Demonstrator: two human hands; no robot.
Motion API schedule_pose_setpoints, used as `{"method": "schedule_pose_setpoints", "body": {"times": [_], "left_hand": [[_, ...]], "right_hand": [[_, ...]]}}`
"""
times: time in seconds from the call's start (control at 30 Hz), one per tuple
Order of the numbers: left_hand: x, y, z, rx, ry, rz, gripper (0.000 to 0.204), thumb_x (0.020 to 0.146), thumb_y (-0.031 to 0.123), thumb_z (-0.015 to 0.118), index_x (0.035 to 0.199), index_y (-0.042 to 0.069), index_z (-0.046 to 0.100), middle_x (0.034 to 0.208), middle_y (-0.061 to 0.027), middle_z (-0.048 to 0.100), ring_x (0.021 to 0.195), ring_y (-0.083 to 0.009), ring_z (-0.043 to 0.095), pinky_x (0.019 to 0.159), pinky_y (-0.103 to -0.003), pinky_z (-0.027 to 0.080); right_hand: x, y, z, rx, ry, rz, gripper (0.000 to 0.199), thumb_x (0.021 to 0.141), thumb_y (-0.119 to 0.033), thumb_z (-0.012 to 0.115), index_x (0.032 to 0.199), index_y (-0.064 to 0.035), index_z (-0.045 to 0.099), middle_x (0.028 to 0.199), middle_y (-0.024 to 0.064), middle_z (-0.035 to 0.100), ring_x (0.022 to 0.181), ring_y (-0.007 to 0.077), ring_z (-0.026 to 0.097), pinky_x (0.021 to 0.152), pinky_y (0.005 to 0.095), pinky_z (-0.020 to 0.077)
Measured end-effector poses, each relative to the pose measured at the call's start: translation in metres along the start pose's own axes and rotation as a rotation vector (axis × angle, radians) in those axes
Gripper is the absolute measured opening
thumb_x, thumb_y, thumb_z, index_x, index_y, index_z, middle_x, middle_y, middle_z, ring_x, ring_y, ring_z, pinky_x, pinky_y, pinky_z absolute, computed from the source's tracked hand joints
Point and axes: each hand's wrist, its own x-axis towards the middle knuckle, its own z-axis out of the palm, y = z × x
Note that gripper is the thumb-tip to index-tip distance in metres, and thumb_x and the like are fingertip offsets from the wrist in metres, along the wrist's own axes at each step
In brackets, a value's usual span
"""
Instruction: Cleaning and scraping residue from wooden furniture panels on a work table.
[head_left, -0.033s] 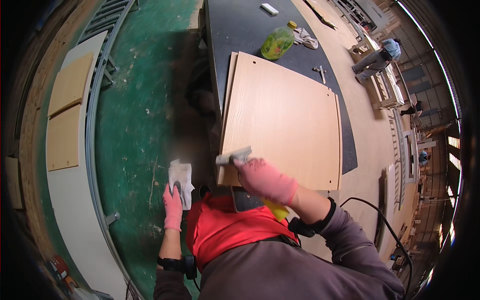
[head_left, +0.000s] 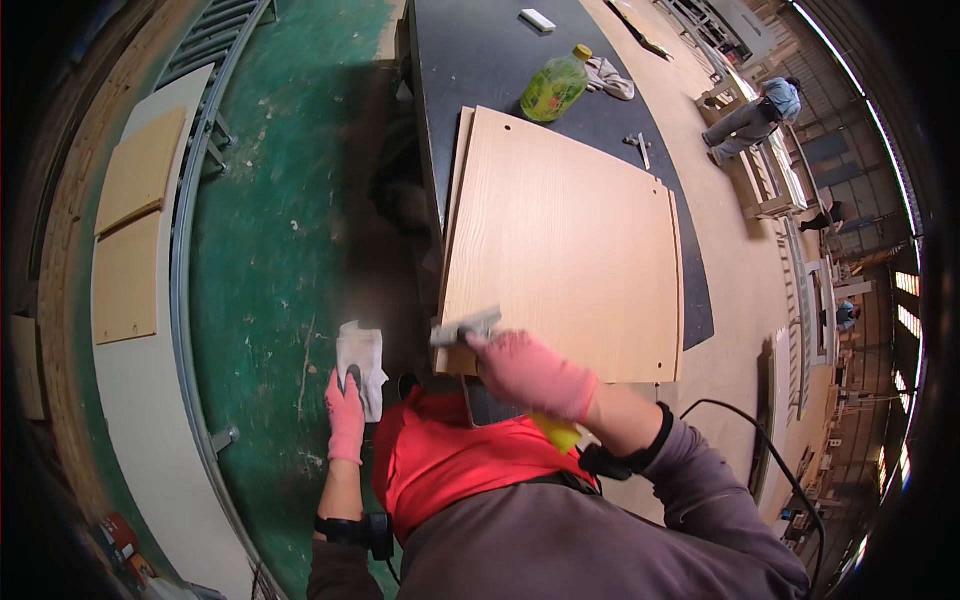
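My right hand [head_left: 535, 375], in a pink glove, is closed around a scraper [head_left: 467, 327]. The scraper has a flat grey head, and a yellow end shows below my hand. Its head is over the near left corner of a pale wood-grain panel [head_left: 560, 230]; whether it touches the surface I cannot tell. This panel lies on top of another on a dark table [head_left: 470, 60], with small dark holes near its corners. Out to the left, beside the table, my left hand [head_left: 346, 415], also pink-gloved, grips a folded white cloth [head_left: 360, 360].
Beyond the panels are a green bottle [head_left: 556, 85] with a yellow cap, a crumpled grey cloth [head_left: 610, 80], a small metal fitting [head_left: 640, 150] and a white block [head_left: 538, 19]. To the left, a roller conveyor [head_left: 215, 35] runs beside boards [head_left: 130, 275]. A person [head_left: 765, 120] bends at a far-right bench.
My right hand and the scraper have shifted slightly toward me over the panel's near left corner. My left hand with the cloth is nearly still.
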Motion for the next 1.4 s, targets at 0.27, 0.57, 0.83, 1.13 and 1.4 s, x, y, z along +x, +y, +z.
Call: {"method": "schedule_pose_setpoints", "body": {"times": [0.27,0.57,0.83,1.13,1.4], "left_hand": [[0.023,0.015,0.010,0.020,-0.044,0.023,0.034,0.088,0.015,0.044,0.113,-0.006,0.049,0.105,-0.0208,0.057,0.097,-0.0309,0.055,0.084,-0.035,0.040],[0.046,0.038,0.043,-0.053,-0.078,0.058,0.033,0.087,0.012,0.043,0.115,-0.006,0.048,0.109,-0.0226,0.055,0.101,-0.0326,0.053,0.088,-0.035,0.039],[0.055,0.061,0.043,-0.030,-0.041,0.000,0.033,0.086,0.010,0.044,0.115,-0.006,0.048,0.107,-0.0212,0.056,0.099,-0.0310,0.054,0.086,-0.035,0.040],[0.086,0.171,0.056,0.390,0.030,0.692,0.042,0.075,0.011,0.051,0.115,-0.003,0.048,0.119,-0.0212,0.046,0.114,-0.0386,0.039,0.102,-0.048,0.024],[0.092,0.277,0.154,1.024,-0.645,1.298,0.047,0.081,0.024,0.050,0.124,0.007,0.044,0.134,-0.0138,0.037,0.123,-0.0325,0.032,0.104,-0.037,0.026]], "right_hand": [[0.021,0.012,-0.013,-0.055,-0.006,0.051,0.036,0.080,-0.011,0.044,0.112,0.0040,0.047,0.070,0.0172,0.058,0.071,0.0308,0.059,0.066,0.0392,0.0467],[0.101,0.099,-0.053,0.103,-0.057,0.273,0.029,0.079,-0.014,0.042,0.099,0.0030,0.055,0.071,0.0208,0.059,0.073,0.0354,0.059,0.071,0.0422,0.0459],[0.198,0.176,-0.112,0.155,-0.006,0.370,0.023,0.075,-0.012,0.045,0.080,0.0040,0.060,0.086,0.0259,0.059,0.085,0.0378,0.058,0.078,0.0411,0.0453],[0.220,0.232,-0.158,0.559,0.347,0.467,0.022,0.080,-0.015,0.046,0.097,-0.0042,0.056,0.076,0.0208,0.060,0.072,0.0339,0.060,0.067,0.0411,0.0476],[-0.023,0.214,-0.126,0.772,0.434,0.714,0.037,0.081,-0.020,0.047,0.117,-0.0109,0.050,0.071,0.0151,0.059,0.060,0.0238,0.059,0.061,0.0357,0.0479]]}}
